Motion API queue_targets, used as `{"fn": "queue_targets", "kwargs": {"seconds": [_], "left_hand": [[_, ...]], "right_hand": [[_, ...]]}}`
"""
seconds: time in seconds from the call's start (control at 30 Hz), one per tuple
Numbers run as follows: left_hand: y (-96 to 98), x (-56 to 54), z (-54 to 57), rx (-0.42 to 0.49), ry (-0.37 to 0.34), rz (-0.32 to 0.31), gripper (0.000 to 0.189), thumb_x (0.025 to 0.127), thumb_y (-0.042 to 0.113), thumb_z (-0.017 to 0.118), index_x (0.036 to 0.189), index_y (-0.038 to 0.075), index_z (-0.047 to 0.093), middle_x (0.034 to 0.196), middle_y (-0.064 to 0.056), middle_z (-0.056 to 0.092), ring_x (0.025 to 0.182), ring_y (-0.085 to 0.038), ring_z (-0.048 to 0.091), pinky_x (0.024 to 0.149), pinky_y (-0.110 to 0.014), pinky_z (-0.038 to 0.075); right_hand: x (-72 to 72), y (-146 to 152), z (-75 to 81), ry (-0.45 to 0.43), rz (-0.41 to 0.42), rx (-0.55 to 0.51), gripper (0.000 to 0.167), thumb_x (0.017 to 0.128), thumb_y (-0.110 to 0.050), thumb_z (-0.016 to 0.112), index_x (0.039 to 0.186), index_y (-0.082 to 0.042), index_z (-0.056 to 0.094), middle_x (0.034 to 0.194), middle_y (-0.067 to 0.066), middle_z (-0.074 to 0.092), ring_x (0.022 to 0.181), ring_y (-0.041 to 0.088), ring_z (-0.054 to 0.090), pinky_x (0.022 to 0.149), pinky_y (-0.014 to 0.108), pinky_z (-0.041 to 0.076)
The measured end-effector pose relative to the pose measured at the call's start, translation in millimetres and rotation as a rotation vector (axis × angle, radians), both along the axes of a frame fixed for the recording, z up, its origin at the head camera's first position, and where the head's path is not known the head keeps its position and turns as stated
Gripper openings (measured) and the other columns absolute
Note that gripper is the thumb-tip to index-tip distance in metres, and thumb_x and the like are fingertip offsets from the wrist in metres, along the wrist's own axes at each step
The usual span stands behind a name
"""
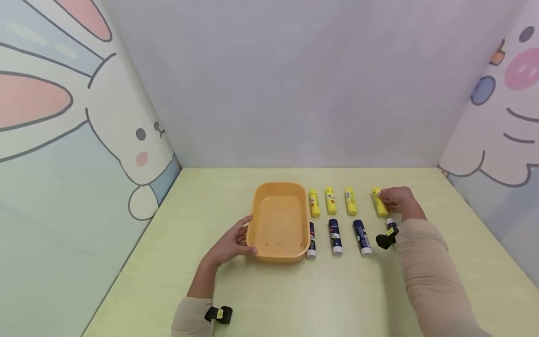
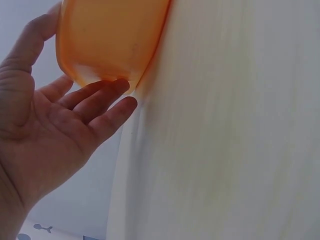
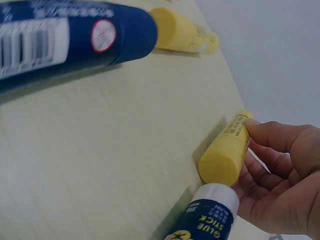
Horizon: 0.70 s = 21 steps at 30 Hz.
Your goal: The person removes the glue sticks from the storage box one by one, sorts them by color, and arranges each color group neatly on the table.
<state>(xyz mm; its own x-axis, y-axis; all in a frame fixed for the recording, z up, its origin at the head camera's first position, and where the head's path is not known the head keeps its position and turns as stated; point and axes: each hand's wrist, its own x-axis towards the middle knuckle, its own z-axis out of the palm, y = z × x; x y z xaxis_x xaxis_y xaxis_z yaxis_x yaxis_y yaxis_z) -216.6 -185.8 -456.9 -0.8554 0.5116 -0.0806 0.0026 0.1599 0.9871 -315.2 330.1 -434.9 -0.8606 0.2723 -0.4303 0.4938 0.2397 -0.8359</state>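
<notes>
My left hand holds the left side of a shallow orange plastic tray, thumb at the near corner and fingers along the outer wall. The left wrist view shows the fingers of that hand curved against the tray's wall. Over at the right, my right hand grips a yellow glue stick lying on the table. In the right wrist view, the thumb lies on the yellow glue stick and the other fingers are partly hidden behind it. A blue glue stick with a white cap lies close by.
Three more yellow glue sticks form a back row right of the tray. Several blue glue sticks lie in front, one partly covered by the tray's edge, another by the right wrist strap. Walls with cartoon drawings border the table.
</notes>
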Motion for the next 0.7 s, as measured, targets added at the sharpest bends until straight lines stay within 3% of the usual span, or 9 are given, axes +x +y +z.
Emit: {"fn": "queue_targets", "kwargs": {"seconds": [0.17, 0.4, 0.7], "left_hand": [[0.2, -0.2, -0.5, -0.003, 0.001, 0.007, 0.097, 0.074, 0.004, 0.078, 0.149, 0.013, 0.017, 0.141, -0.023, 0.036, 0.120, -0.036, 0.046, 0.089, -0.038, 0.047], [-0.6, 1.7, -4.3, -0.008, -0.006, 0.000, 0.096, 0.075, 0.003, 0.076, 0.149, 0.013, 0.017, 0.141, -0.022, 0.037, 0.119, -0.035, 0.047, 0.089, -0.037, 0.047], [0.9, 1.4, -1.7, 0.010, 0.012, 0.000, 0.095, 0.076, 0.002, 0.076, 0.149, 0.011, 0.016, 0.143, -0.025, 0.032, 0.119, -0.038, 0.046, 0.089, -0.037, 0.047]], "right_hand": [[-0.6, -1.3, -3.3, -0.008, -0.028, 0.045, 0.047, 0.087, -0.009, 0.062, 0.128, 0.008, 0.048, 0.075, 0.003, 0.055, 0.065, 0.014, 0.054, 0.060, 0.029, 0.051], [3.9, -4.4, -2.9, -0.031, -0.029, 0.038, 0.051, 0.088, -0.012, 0.061, 0.130, 0.010, 0.043, 0.080, 0.006, 0.055, 0.066, 0.014, 0.055, 0.062, 0.028, 0.052], [2.9, 2.4, -2.2, -0.026, -0.001, 0.043, 0.051, 0.087, -0.015, 0.063, 0.127, 0.012, 0.044, 0.078, 0.005, 0.056, 0.065, 0.013, 0.056, 0.063, 0.027, 0.052]]}}
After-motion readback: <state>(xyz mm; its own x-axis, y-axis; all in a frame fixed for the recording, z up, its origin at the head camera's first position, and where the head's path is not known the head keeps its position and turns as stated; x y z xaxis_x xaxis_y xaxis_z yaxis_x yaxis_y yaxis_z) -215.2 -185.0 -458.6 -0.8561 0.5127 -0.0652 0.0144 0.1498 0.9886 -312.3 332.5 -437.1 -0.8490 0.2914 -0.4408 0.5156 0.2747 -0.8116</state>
